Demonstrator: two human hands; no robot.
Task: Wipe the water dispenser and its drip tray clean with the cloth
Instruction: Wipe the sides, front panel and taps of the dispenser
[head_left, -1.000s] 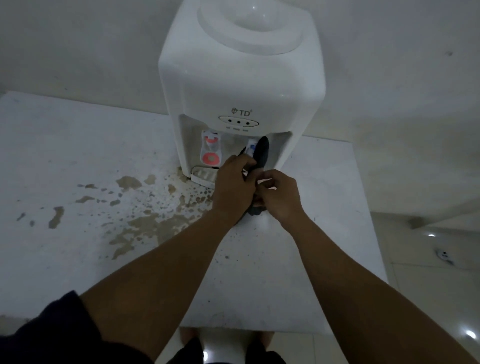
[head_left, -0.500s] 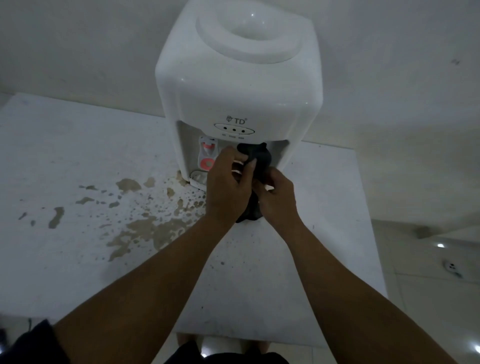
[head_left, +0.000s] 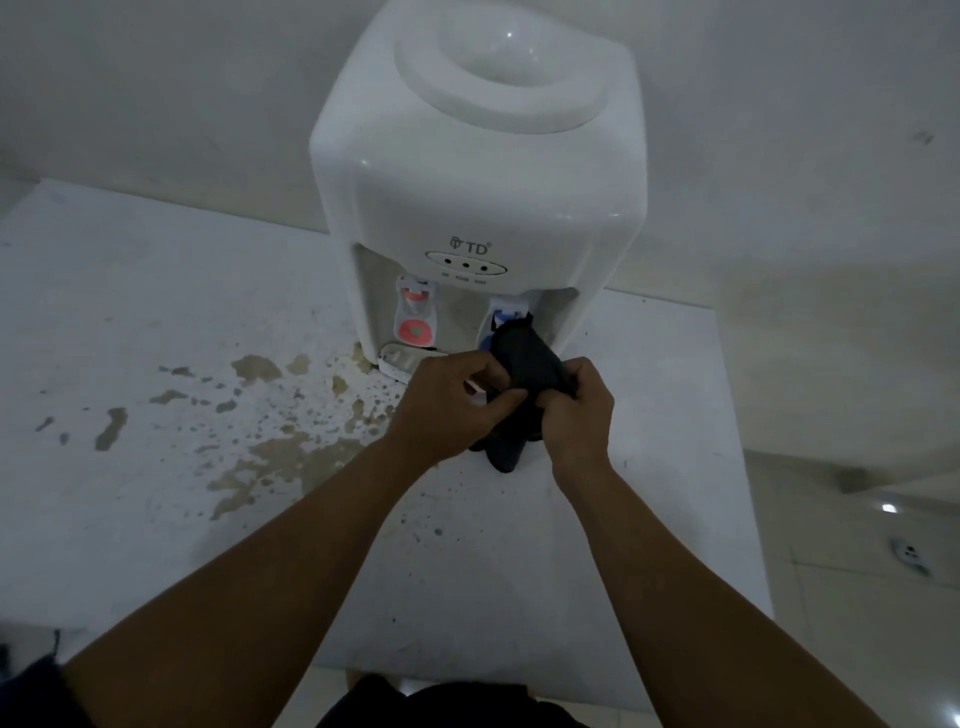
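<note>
Gripping dark cloth (head_left: 530, 364) with left hand (head_left: 447, 405) and right hand (head_left: 576, 415), bunching it before blue tap (head_left: 501, 317), likely readying a wiping pad for water dispenser (head_left: 483, 197).

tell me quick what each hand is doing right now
Left hand: fingers curled, gripping the dark cloth.
Right hand: fingers curled round the same cloth, holding it.
</note>
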